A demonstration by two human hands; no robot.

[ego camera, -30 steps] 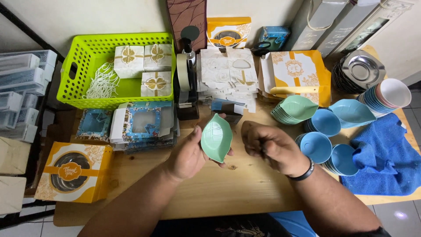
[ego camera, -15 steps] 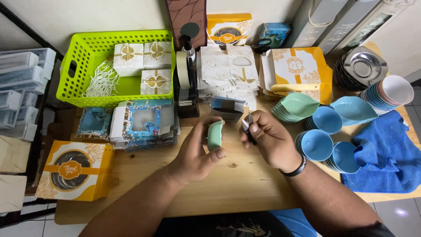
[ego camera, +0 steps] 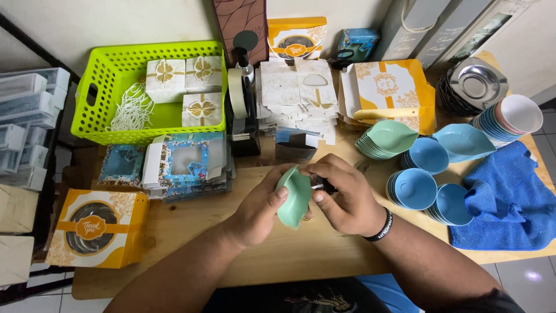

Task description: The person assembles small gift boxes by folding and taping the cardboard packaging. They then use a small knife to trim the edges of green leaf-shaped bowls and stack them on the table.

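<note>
A pale green leaf-shaped glossy dish stands tilted on edge above the wooden surface, just in front of the black tape dispenser. The left hand is clamped on it, thumb across its inner face. The right hand, touching the dish's right rim, is closed around a small dark object that is too hidden to identify. Right of the dispenser sits a stack of matching green leaf dishes, then stacks of round blue bowls and a blue cloth. Left of the dispenser stands a lime-green plastic basket holding white gift boxes.
</note>
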